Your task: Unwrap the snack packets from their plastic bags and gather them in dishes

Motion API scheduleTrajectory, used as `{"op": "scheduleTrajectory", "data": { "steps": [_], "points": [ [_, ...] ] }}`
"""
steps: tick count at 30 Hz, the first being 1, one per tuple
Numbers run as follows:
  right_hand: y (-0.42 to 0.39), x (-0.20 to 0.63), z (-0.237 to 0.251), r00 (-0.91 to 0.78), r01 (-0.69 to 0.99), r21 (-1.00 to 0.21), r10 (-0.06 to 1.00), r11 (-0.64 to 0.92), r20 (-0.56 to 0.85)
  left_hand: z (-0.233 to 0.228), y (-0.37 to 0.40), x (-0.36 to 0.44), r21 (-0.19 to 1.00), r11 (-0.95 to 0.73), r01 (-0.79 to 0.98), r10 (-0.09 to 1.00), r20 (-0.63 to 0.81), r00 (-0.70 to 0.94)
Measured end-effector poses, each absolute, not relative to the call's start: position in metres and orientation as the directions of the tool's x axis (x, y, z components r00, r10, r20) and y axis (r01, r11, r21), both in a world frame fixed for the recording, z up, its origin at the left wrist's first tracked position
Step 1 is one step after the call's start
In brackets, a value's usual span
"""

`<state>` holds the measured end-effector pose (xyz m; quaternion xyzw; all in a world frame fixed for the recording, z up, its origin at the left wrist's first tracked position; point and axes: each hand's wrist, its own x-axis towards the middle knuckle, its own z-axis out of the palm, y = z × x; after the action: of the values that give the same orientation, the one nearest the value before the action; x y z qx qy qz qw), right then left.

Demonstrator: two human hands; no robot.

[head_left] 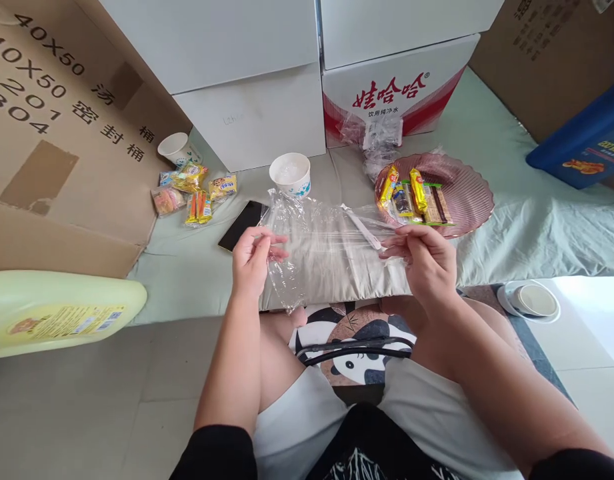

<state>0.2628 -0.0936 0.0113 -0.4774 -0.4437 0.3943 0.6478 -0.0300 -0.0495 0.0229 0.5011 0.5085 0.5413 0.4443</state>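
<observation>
A thin transparent plastic film point(317, 230), crinkled at its left side, is stretched between my two hands above the cloth. My left hand point(254, 257) pinches its left edge between thumb and fingers. On the other side, my right hand point(427, 257) grips the right edge, thumb pressed to the fingers. Behind or under the film lies a slim white stick-like tool point(361, 228); I cannot tell its kind. A white paper cup point(291, 175) with a blue-green print stands just beyond the film. Partly behind my left hand is a dark phone point(241, 225).
A pink ribbed plate point(474, 200) at right holds several wrapped snacks. More packaged snacks point(199, 207) and a tipped paper cup point(174, 147) are at left. White boxes point(257, 113) stand behind. A yellow-green bottle point(61, 313) and a blue container point(581, 143) flank the cloth-covered surface point(181, 287).
</observation>
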Motion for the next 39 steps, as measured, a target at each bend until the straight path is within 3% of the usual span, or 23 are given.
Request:
{"op": "scheduleTrajectory", "data": {
  "steps": [2,6,9,12,15,18,20,22,23,25,26,27,29,31,34,36,39],
  "points": [
    [-0.096,0.265,0.013,0.283,-0.084,-0.969,0.938,0.233,0.201,0.027,-0.053,-0.032,0.994,-0.099,0.041,0.992,0.102,-0.078],
    [-0.097,0.272,0.015,0.186,0.018,-0.969,0.952,0.246,0.245,0.033,-0.064,-0.036,0.978,-0.174,0.117,0.974,0.153,0.165],
    [-0.096,0.280,0.014,0.139,0.278,-0.934,0.953,0.224,0.270,0.034,-0.069,-0.040,0.913,-0.227,0.339,0.965,0.163,0.207],
    [-0.093,0.287,0.012,0.177,0.571,-0.791,0.908,0.220,0.381,0.033,-0.069,-0.048,0.830,-0.304,0.467,0.952,0.244,0.185],
    [-0.092,0.289,0.014,0.179,0.687,-0.666,0.820,0.292,0.544,0.033,-0.067,-0.057,0.824,-0.372,0.428,0.928,0.342,0.149],
    [-0.100,0.291,0.025,0.070,0.646,-0.637,0.798,0.421,0.599,0.035,-0.069,-0.059,0.887,-0.381,0.259,0.924,0.378,0.064],
    [-0.110,0.295,0.034,-0.048,0.504,-0.754,0.885,0.421,0.462,0.038,-0.072,-0.056,0.940,-0.333,0.067,0.943,0.333,0.011],
    [-0.118,0.304,0.042,-0.280,0.273,-0.929,0.945,0.250,0.172,0.042,-0.074,-0.049,0.968,-0.228,-0.101,0.974,0.226,-0.032],
    [-0.120,0.308,0.044,-0.451,0.142,-0.983,0.892,0.113,0.037,0.044,-0.074,-0.045,0.975,-0.161,-0.152,0.987,0.155,-0.050],
    [-0.118,0.312,0.045,-0.732,-0.071,-0.984,0.678,-0.163,-0.060,0.046,-0.072,-0.037,0.986,-0.005,-0.166,0.998,-0.007,-0.068],
    [-0.113,0.311,0.044,-0.767,-0.155,-0.953,0.640,-0.259,-0.049,0.046,-0.070,-0.033,0.988,0.078,-0.134,0.995,-0.086,-0.051],
    [-0.107,0.306,0.041,-0.737,-0.233,-0.920,0.675,-0.316,-0.046,0.046,-0.067,-0.029,0.984,0.161,-0.079,0.987,-0.163,-0.017],
    [-0.093,0.289,0.033,-0.494,-0.337,-0.881,0.859,-0.331,-0.134,0.044,-0.061,-0.022,0.950,0.302,0.084,0.947,-0.309,0.091],
    [-0.084,0.265,0.023,-0.413,-0.290,-0.861,0.866,-0.419,-0.282,0.042,-0.056,-0.015,0.900,0.363,0.240,0.886,-0.414,0.211],
    [-0.086,0.231,0.010,-0.632,-0.002,-0.820,0.636,-0.573,-0.443,0.039,-0.049,-0.010,0.879,0.390,0.274,0.802,-0.470,0.369],
    [-0.094,0.217,0.006,-0.701,0.114,-0.830,0.548,-0.546,-0.457,0.037,-0.045,-0.011,0.921,0.385,0.061,0.857,-0.382,0.345],
    [-0.102,0.209,0.007,-0.610,0.001,-0.878,0.695,-0.479,-0.380,0.035,-0.046,-0.016,0.921,0.209,-0.328,0.978,-0.190,0.090]
  ]
}}
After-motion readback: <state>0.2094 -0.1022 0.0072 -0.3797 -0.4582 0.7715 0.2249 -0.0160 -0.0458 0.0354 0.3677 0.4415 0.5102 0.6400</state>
